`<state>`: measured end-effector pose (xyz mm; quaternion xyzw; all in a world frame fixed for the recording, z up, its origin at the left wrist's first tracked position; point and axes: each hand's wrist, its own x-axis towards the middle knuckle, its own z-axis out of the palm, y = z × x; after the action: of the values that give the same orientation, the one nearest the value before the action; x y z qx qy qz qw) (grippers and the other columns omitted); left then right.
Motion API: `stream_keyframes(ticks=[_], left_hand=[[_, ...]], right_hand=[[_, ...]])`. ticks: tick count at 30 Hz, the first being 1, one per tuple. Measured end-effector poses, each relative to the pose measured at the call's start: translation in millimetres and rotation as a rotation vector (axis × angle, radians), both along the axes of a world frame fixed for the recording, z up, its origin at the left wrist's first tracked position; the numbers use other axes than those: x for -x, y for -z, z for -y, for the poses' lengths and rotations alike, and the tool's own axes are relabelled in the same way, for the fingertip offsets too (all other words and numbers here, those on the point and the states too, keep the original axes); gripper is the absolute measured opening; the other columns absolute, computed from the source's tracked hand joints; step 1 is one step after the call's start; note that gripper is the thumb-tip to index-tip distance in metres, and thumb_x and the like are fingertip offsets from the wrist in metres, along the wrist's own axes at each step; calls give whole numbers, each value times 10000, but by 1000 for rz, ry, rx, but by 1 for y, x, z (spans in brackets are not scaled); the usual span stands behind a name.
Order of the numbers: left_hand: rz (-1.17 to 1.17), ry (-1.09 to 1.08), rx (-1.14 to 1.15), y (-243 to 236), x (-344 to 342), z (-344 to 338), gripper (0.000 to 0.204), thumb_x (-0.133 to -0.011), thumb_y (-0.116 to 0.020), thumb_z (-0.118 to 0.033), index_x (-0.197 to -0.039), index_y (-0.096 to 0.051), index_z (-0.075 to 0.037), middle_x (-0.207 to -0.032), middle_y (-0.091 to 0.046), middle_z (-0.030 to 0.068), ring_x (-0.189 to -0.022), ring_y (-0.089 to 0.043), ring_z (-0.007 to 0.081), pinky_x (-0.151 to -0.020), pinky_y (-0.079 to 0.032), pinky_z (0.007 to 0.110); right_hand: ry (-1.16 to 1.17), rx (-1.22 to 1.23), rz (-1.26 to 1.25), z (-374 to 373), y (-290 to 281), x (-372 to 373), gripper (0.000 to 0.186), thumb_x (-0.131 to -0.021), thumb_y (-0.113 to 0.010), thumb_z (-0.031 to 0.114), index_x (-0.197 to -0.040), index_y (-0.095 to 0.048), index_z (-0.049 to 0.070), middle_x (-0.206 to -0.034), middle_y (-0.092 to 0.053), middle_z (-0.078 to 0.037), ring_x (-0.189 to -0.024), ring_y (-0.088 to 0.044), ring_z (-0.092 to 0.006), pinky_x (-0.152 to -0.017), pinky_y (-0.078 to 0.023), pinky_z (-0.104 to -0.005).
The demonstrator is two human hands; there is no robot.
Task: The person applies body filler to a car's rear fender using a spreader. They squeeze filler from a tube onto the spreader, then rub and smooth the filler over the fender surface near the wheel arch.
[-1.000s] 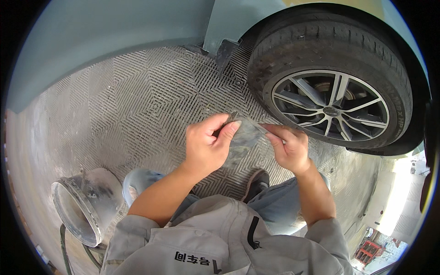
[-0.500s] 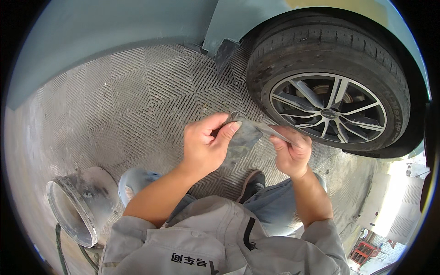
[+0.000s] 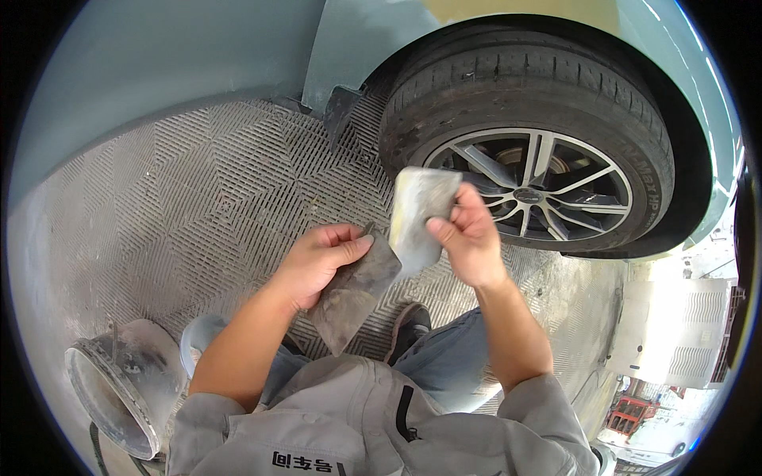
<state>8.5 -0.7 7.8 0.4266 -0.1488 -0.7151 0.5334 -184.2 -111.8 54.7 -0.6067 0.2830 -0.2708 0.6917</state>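
Observation:
My left hand (image 3: 321, 262) pinches a dark grey sheet of what looks like sandpaper (image 3: 349, 297), thumb on top, its lower corner hanging over my lap. My right hand (image 3: 472, 238) grips a paler sandpaper sheet (image 3: 421, 214), whitish with yellow smears, held up between thumb and fingers. The two sheets come close at their inner edges; I cannot tell whether they touch or are joined. Behind my right hand stands a car wheel (image 3: 528, 194) with a black tyre and a spoked silver and black rim.
A blue-grey car body (image 3: 349, 55) with a tan patch above the wheel arch fills the far side. At lower left a dirty bucket (image 3: 119, 381) lies tilted, with a hose (image 3: 99, 444) beside it. Ribbed grating (image 3: 230, 198) covers the floor. A red rack (image 3: 631, 414) stands lower right.
My hands have moved apart. The right one has lifted and turned its pale sheet face up; the left has swung the dark sheet lower, toward my lap. The view has shifted right.

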Motion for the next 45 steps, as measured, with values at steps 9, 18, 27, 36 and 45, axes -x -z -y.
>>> stream_keyframes(ticks=[9, 18, 27, 36, 45], left_hand=[[43, -339, 331, 1, -17, 1, 134, -909, -595, -142, -940, -613, -13, -805, -632, 4, -688, -558, 57, -653, -472, 207], [853, -405, 541, 5, 11, -12, 122, -846, -659, -58, -927, -631, 30, -755, -652, 59, -659, -565, 68, -585, -453, 213], [706, -451, 304, 10, 6, 1, 97, -879, -624, -53, -917, -606, 35, -773, -650, 15, -656, -509, 20, -590, -427, 182], [601, 118, 273, 9, 9, -3, 108, -857, -646, -99, -889, -631, 2, -701, -633, 35, -603, -510, 53, -569, -431, 216], [796, -274, 214, 19, 0, 5, 101, -857, -646, -70, -877, -625, 27, -699, -652, 24, -615, -559, 36, -527, -443, 227]], right_hand=[[4, -26, -177, 4, -4, 9, 353, -895, -552, 67, -1227, -485, -31, -1092, -611, -51, -975, -565, -118, -874, -441, -262], [-18, 642, -741, -3, 3, 0, 356, -858, -610, 285, -1095, -630, 20, -905, -640, -247, -820, -645, -368, -742, -510, -391], [446, -181, 14, -6, 22, 1, 78, -904, -557, 66, -956, -529, 15, -813, -595, -6, -706, -537, -79, -630, -449, -221], [548, 642, 120, -5, 12, 13, 167, -869, -598, -14, -850, -449, 58, -729, -549, 5, -632, -496, -57, -529, -393, -212], [340, 704, -690, 12, 15, 20, 105, -830, -629, 60, -869, -539, 24, -695, -607, -100, -600, -597, -186, -541, -464, -296]])
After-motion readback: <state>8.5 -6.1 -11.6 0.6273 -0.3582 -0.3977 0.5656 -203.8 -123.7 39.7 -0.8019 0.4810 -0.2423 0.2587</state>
